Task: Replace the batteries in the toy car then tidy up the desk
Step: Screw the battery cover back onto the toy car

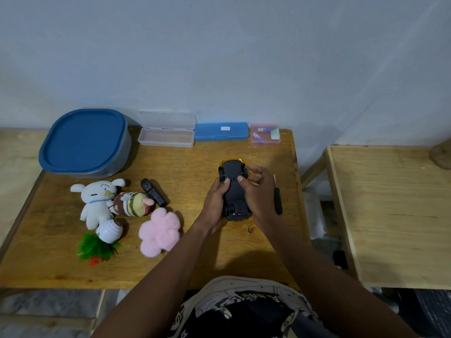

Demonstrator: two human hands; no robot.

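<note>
We hold the toy car belly-up between both hands

Our left hand [216, 203] clasps the left flank of the toy car [234, 191], thumb laid on the black underside; our right hand [258, 191] grips the right flank, thumb pressing near the middle and fingers curled round the far wheel. The car sits directly between the two hands, its long axis running away from us, the rear end nearest our wrists. The screwdriver [277, 200] lies just outside the right hand, so that hand is the nearer to it. The pink battery box [265, 135] stands beyond both hands at the far edge of the desk [195, 264].
</note>
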